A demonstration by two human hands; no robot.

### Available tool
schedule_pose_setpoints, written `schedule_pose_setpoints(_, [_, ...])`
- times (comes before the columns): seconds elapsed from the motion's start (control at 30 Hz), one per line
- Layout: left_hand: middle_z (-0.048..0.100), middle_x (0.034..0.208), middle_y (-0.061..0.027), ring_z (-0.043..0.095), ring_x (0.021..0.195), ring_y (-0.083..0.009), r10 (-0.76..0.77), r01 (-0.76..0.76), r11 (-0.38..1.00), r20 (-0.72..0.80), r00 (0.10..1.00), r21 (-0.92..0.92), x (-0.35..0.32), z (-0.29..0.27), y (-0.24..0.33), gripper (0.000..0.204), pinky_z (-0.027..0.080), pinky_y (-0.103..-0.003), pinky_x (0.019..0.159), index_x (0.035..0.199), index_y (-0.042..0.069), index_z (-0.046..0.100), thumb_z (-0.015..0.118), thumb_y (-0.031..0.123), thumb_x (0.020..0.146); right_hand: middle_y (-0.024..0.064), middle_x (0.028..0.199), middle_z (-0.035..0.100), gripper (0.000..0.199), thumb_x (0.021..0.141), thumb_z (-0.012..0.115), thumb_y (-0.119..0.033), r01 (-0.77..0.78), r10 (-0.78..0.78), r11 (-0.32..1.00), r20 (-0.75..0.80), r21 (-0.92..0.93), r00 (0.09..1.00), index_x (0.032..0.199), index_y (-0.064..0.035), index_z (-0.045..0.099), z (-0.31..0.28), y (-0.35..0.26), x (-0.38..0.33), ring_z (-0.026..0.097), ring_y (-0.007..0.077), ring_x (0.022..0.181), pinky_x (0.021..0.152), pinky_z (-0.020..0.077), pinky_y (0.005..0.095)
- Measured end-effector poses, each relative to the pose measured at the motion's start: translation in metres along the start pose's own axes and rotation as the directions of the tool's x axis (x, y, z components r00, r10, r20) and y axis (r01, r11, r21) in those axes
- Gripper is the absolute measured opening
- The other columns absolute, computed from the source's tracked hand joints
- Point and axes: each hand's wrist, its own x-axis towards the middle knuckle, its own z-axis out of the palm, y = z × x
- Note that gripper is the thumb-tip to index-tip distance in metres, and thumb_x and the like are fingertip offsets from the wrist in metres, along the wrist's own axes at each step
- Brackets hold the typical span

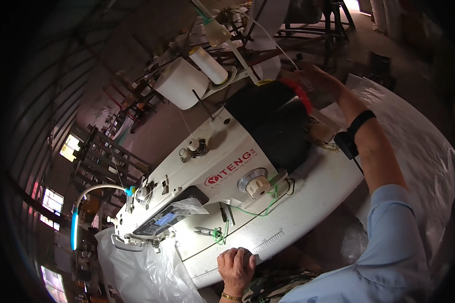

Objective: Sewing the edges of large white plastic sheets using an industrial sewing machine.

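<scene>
I see the left grip (235,268) curled at the near edge of the desk (308,182), contents unclear. Beyond, the white sewing machine (227,156) sits on it. Farther, the right grip (317,82) is beside a red strip (303,96); I can't tell its closure.

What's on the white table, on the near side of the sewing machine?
A ruler scale, a small metal tool and green cord are on the white table; the left hand is at its near edge. What lies beneath that hand, or beneath the sewing machine, is covered.
</scene>
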Motion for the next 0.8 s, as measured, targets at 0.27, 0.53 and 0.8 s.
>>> schedule_pose_setpoints(0.27, [0.061,0.100,-0.0174,0.057,0.091,-0.0359,0.005,-0.005,1.000,-0.004,1.000,0.014,0.000,0.000,0.000,0.033,0.048,-0.047,0.080,0.104,0.002,0.065,0.076,0.020,0.079,-0.0003,0.086,0.062,0.044,0.101,0.058,-0.047,-0.134,0.153,0.974,-0.096,0.184,0.984,0.105,-0.0047,0.070,0.012,0.020,-0.020,0.059,0.0107,0.080,0.074,0.0510,0.0289])
schedule_pose_setpoints(0.53, [0.061,0.100,-0.0173,0.058,0.092,-0.0359,0.014,-0.014,1.000,-0.008,1.000,0.004,0.000,-0.001,0.002,0.031,0.048,-0.047,0.081,0.104,0.001,0.065,0.075,0.019,0.080,0.0021,0.093,0.062,0.021,0.094,0.068,-0.020,0.058,-0.088,0.994,-0.335,-0.098,0.938,0.107,-0.0052,0.060,0.019,0.038,-0.021,0.059,0.0107,0.079,0.073,0.0542,0.0313])
schedule_pose_setpoints(0.8, [0.061,0.099,-0.0172,0.058,0.091,-0.0359,0.001,-0.001,1.000,-0.005,1.000,0.018,0.000,-0.001,0.002,0.029,0.048,-0.047,0.081,0.104,0.001,0.065,0.074,0.017,0.081,0.0064,0.084,0.060,0.025,0.081,0.077,-0.009,0.125,-0.322,0.932,-0.621,-0.340,0.715,0.096,-0.0016,0.058,0.023,0.025,-0.027,0.057,0.0131,0.075,0.065,0.0492,0.0347])
